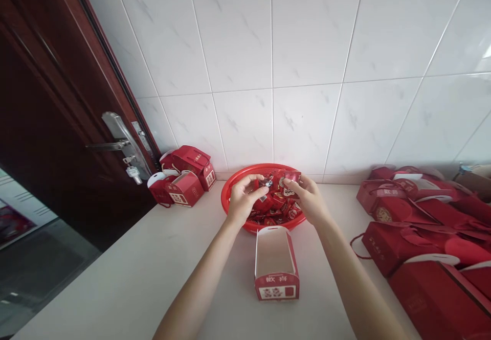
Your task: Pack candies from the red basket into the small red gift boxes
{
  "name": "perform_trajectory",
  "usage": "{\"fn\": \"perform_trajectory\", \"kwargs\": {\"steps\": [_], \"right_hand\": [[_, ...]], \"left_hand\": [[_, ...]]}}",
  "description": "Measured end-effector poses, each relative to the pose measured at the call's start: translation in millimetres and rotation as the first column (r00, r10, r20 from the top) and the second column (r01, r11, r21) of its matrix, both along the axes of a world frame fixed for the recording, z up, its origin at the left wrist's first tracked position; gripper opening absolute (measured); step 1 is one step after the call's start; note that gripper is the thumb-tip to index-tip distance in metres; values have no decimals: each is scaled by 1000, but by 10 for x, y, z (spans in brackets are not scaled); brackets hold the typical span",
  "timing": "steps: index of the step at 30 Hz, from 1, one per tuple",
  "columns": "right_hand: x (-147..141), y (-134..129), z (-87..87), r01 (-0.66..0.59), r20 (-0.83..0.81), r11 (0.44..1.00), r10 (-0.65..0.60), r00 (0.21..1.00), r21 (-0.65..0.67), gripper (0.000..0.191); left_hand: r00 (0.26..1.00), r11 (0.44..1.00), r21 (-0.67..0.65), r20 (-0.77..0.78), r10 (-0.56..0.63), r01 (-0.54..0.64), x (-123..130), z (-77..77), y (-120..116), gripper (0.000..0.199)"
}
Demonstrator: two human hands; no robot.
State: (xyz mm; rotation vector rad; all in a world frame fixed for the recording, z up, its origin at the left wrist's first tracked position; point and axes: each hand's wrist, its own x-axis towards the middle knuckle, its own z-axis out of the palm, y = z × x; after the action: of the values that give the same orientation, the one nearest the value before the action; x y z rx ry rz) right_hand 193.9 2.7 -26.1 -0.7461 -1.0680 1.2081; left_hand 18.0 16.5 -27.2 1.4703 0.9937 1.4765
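Over a round red plastic basket [226,186], both of my hands are closed on small wrapped pieces. My left hand [247,194] pinches a small shiny dark-red wrapped candy [265,181] between thumb and fingers. In my right hand [309,197] is a flat red packet [290,184] with a pale printed label. Below them, more red wrapped candies [274,212] fill the basket. Just in front of the basket stands an open red-and-white gift box [276,273], its pale inside showing nothing in it.
Several red gift boxes [186,189] stand at the back left by the wall. Many more red boxes [418,248] with cord handles crowd the right side of the white table [164,268]. A dark wooden door [57,74] with keys in its lock [133,171] is at left; tiled wall behind.
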Motion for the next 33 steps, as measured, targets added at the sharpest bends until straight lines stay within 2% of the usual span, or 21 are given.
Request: {"fn": "perform_trajectory", "kwargs": {"steps": [11, 17, 25, 29, 33], "right_hand": [[38, -97, 98, -14, 28, 1000, 14, 1000, 10, 37], [32, -196, 200, 102, 156, 989, -118, 981, 107, 31], [-19, -269, 266, 235, 256, 926, -314, 914, 295, 20], [0, -310, 299, 212, 313, 924, -314, 897, 319, 21], [72, -320, 321, 147, 375, 945, -255, 891, 293, 26]], "left_hand": [[988, 990, 14, 57, -143, 143, 51, 83, -144, 36], [987, 990, 18, 80, -140, 139, 71, 121, -197, 37], [965, 983, -13, 192, -179, 185, 75, 146, -242, 34], [948, 983, 2, 264, -176, 182, 106, 141, -263, 32], [926, 985, -38, 348, -147, 170, 153, 153, -289, 32]]}}
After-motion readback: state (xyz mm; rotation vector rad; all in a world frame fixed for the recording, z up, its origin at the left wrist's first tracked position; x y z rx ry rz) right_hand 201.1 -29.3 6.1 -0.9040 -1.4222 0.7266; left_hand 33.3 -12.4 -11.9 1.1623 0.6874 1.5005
